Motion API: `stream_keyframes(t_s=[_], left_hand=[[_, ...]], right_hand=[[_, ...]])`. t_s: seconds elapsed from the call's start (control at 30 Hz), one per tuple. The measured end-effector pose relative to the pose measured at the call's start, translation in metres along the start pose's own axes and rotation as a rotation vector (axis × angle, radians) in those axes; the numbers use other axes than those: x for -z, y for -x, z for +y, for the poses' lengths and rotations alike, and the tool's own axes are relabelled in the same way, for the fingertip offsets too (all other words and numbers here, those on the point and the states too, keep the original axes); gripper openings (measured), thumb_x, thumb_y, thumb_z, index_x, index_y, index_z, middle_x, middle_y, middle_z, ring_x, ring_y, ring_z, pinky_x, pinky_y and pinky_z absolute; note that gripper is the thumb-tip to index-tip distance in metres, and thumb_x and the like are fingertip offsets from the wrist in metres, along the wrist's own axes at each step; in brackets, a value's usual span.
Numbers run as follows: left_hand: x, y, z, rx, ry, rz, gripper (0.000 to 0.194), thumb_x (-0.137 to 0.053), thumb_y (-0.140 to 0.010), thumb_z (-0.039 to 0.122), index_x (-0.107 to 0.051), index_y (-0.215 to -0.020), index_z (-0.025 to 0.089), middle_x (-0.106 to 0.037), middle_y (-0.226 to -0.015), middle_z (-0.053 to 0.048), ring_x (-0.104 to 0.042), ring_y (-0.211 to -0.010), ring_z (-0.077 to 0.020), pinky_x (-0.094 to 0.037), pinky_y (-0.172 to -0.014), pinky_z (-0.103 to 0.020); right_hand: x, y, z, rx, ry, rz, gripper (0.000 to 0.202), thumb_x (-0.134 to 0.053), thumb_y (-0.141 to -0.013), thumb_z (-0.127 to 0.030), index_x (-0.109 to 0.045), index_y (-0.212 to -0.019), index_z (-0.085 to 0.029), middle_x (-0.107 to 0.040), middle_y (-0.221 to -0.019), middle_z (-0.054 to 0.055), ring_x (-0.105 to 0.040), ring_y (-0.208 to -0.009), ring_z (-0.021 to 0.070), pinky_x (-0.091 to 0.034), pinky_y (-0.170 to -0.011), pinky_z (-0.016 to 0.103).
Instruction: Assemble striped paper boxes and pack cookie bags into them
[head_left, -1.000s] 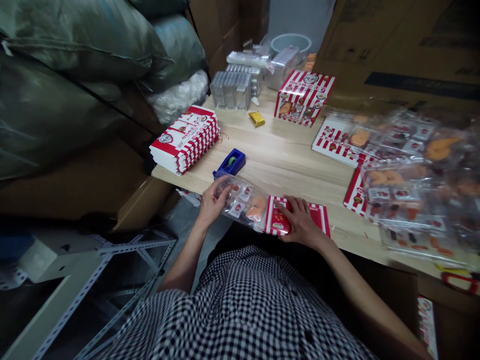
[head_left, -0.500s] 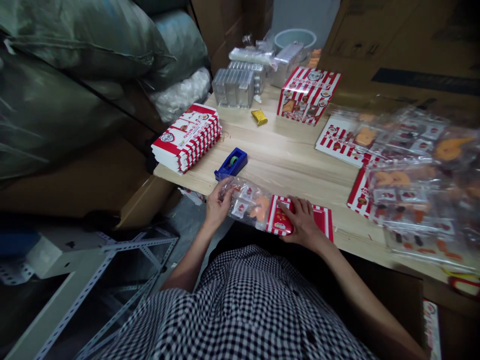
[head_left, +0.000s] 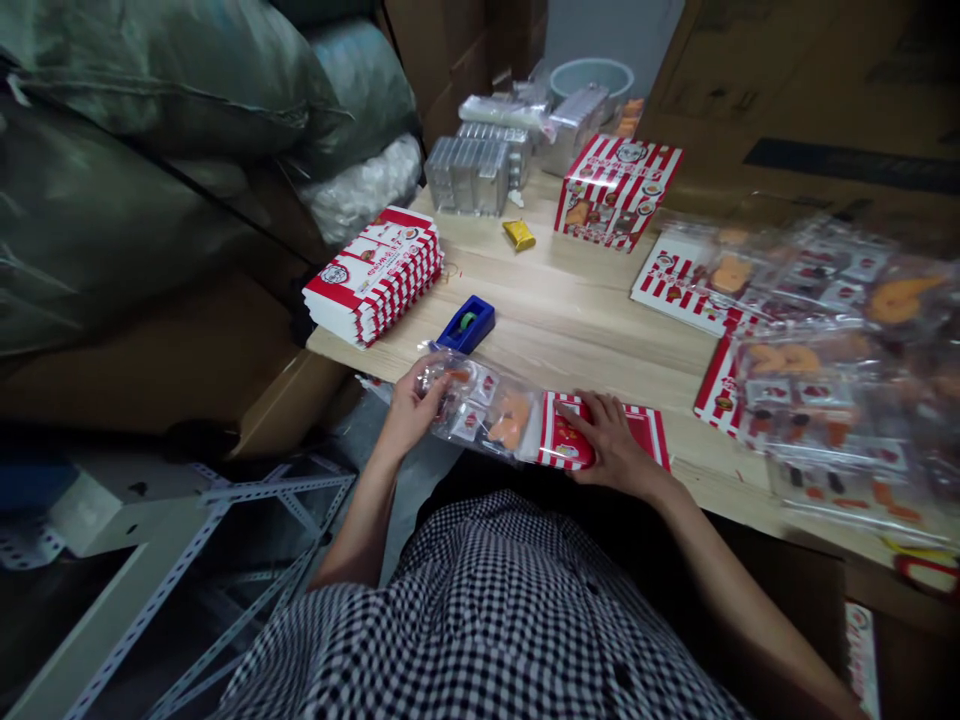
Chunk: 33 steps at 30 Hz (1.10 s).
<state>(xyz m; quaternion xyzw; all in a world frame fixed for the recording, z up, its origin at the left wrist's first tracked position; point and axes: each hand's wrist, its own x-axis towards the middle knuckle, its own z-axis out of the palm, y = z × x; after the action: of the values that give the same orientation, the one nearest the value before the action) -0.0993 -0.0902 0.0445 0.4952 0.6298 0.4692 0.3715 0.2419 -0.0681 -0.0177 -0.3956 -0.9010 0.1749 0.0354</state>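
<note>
At the table's front edge, my left hand pinches the left end of a clear plastic pack with orange pieces and small printed packets in it. The pack's right end meets a red card sleeve with striped white borders; how far it reaches inside is hidden. My right hand lies with fingers spread on top of the sleeve, pressing it flat to the table. Just behind the pack stands a blue tape dispenser with a green roll.
On the left is a stack of red-and-white folded boxes. A made-up striped box, clear plastic trays and a yellow packet sit farther back. Filled clear packs cover the right side, with scissors near the edge.
My left hand has moved left with the clear pack, and more of the pack shows outside the sleeve. My right hand stays spread on the sleeve, shifted very slightly right.
</note>
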Motion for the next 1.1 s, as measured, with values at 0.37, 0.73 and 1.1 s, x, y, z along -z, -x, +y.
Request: stream_keyframes(t_s=[0.37,0.73,1.1], left_hand=[[0.008,0.015,-0.003,0.079,0.076,0.189,0.049,-0.069,-0.084,0.043,-0.061,-0.124,0.016,-0.069,-0.082,-0.003,-0.056,-0.052,-0.0105,-0.05,-0.044,-0.021],[-0.019,0.042,-0.032,0.143,0.084,0.143,0.047,-0.066,-0.086,0.044,-0.059,-0.124,0.018,-0.073,-0.101,-0.006,-0.066,-0.071,-0.0151,-0.055,-0.065,-0.025],[-0.004,-0.002,-0.046,0.271,0.261,-0.325,0.052,-0.071,-0.081,0.047,-0.068,-0.121,0.014,-0.072,-0.116,-0.012,-0.069,-0.091,-0.0219,-0.055,-0.079,-0.031]], right_hand=[[0.005,-0.002,-0.001,0.009,-0.003,0.003,0.092,-0.076,-0.07,-0.041,-0.038,-0.152,-0.024,-0.028,-0.155,0.017,-0.024,-0.143,0.0422,-0.015,-0.117,0.063],[-0.004,-0.006,-0.005,-0.1,0.05,0.117,0.091,-0.076,-0.07,-0.045,-0.042,-0.15,-0.02,-0.031,-0.152,0.02,-0.028,-0.138,0.0445,-0.019,-0.113,0.064],[-0.007,-0.005,-0.002,-0.068,0.022,0.113,0.1,-0.079,-0.062,-0.047,-0.04,-0.151,-0.021,-0.03,-0.151,0.021,-0.028,-0.137,0.0455,-0.017,-0.113,0.065]])
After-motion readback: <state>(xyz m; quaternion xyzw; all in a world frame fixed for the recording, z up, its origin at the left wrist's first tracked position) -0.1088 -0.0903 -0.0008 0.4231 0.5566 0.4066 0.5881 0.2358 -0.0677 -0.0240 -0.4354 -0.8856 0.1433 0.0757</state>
